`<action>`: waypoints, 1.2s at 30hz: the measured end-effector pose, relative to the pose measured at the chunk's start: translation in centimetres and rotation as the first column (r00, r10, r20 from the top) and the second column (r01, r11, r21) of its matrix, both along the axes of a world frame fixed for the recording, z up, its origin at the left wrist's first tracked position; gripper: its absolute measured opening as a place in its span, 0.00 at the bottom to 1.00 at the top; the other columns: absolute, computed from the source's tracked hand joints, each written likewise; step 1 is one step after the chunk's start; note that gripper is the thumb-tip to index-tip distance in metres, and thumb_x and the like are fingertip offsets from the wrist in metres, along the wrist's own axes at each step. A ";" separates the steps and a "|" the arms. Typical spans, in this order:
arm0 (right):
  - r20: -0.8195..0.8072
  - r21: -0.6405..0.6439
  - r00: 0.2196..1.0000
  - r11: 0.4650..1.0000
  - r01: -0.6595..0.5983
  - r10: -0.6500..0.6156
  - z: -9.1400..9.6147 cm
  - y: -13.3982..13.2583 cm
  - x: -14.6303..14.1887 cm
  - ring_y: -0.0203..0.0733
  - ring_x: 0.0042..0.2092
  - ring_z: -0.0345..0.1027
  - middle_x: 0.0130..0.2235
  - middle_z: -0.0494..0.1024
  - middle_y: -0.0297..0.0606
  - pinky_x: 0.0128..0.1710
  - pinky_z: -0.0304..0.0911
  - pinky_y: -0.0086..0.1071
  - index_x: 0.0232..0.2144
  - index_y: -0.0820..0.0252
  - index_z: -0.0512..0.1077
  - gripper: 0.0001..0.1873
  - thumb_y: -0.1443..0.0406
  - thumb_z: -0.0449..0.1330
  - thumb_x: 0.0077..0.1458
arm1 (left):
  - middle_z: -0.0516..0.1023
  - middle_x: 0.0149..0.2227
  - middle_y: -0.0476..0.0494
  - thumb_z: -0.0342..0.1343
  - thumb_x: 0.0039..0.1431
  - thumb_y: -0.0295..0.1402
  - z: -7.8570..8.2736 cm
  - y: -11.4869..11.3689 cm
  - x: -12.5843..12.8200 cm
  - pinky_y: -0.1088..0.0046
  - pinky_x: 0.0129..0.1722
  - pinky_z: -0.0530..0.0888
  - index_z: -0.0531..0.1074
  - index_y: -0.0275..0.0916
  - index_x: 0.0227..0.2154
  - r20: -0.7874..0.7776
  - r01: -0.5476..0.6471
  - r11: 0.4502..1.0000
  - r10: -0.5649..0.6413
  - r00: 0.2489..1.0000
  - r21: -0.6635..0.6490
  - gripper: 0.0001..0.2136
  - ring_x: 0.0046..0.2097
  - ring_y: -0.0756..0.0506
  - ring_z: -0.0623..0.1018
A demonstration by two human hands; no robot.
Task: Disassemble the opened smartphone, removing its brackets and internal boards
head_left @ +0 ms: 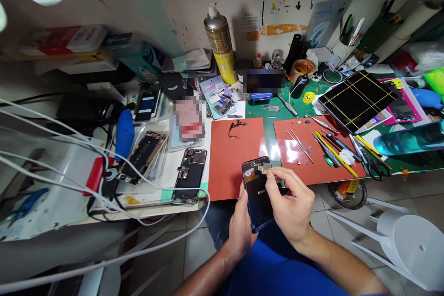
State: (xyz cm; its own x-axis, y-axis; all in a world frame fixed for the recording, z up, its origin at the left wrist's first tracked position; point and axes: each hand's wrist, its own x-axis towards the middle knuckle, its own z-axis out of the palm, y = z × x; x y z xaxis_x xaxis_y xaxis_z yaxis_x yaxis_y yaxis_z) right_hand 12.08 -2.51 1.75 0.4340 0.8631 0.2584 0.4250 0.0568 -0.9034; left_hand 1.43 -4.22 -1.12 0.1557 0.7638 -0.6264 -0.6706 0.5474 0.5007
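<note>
An opened phone [189, 173] lay on the table [149, 198]; rightward, the left hand [240, 224] had its grip around a dark phone panel [255, 201], while the right hand [293, 201] narrowly pinched a small flex piece [264, 170] at the panel's top.

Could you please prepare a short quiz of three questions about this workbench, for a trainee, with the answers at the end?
1. What do the fingers of the right hand pinch?
a) scissors
b) a small pale piece at the upper end of the dark device
c) a spray can

2. True or false: the opened phone lies to the left of the red-brown mats.

3. Which hand has its thumb along the device's side edge?

Key: 1. b; 2. true; 3. the left hand.
</note>
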 end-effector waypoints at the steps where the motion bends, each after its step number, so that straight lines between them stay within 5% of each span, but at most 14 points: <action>1: 0.008 0.007 1.000 1.000 0.004 -0.004 0.0 0.0 0.0 0.41 0.38 0.81 0.38 0.85 0.38 0.38 0.76 0.33 0.38 0.57 0.80 0.05 0.69 0.63 0.65 | 0.81 0.60 0.41 0.63 0.64 0.50 0.0 0.0 0.0 0.53 0.72 0.63 0.77 0.44 0.60 0.007 -0.007 1.000 0.007 1.000 -0.006 0.26 0.69 0.34 0.72; 14: 0.051 0.067 0.998 0.997 0.036 -0.039 0.2 -0.2 0.6 0.39 0.38 0.80 0.37 0.84 0.36 0.40 0.76 0.32 0.38 0.58 0.81 0.05 0.71 0.64 0.65 | 0.81 0.60 0.40 0.68 0.58 0.51 0.7 0.5 -0.2 0.52 0.67 0.69 0.75 0.43 0.60 0.061 -0.049 0.996 0.054 0.997 -0.072 0.30 0.66 0.32 0.75; 30: 0.066 0.069 0.996 0.996 0.049 -0.054 0.3 -0.5 1.2 0.39 0.38 0.81 0.38 0.85 0.36 0.38 0.77 0.31 0.40 0.58 0.81 0.05 0.70 0.64 0.66 | 0.84 0.55 0.38 0.65 0.62 0.49 2.3 1.0 0.0 0.51 0.63 0.74 0.75 0.42 0.62 0.124 -0.007 0.997 0.016 0.992 -0.073 0.28 0.59 0.32 0.81; 36: 0.093 0.101 0.994 0.994 0.046 -0.056 0.2 -0.5 1.1 0.39 0.38 0.81 0.38 0.85 0.36 0.40 0.78 0.32 0.40 0.58 0.80 0.07 0.72 0.64 0.65 | 0.84 0.56 0.38 0.62 0.64 0.50 1.7 0.7 0.0 0.51 0.66 0.72 0.79 0.41 0.57 0.091 -0.014 0.997 0.021 0.996 -0.071 0.24 0.62 0.32 0.79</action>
State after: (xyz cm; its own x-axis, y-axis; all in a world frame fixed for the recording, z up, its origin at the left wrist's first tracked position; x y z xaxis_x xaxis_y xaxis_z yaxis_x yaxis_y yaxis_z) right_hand 13.13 -2.99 1.98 0.4457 0.8089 0.3833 0.5140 0.1193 -0.8495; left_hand 1.45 -3.49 0.57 0.2018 0.7217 -0.6621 -0.7214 0.5668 0.3979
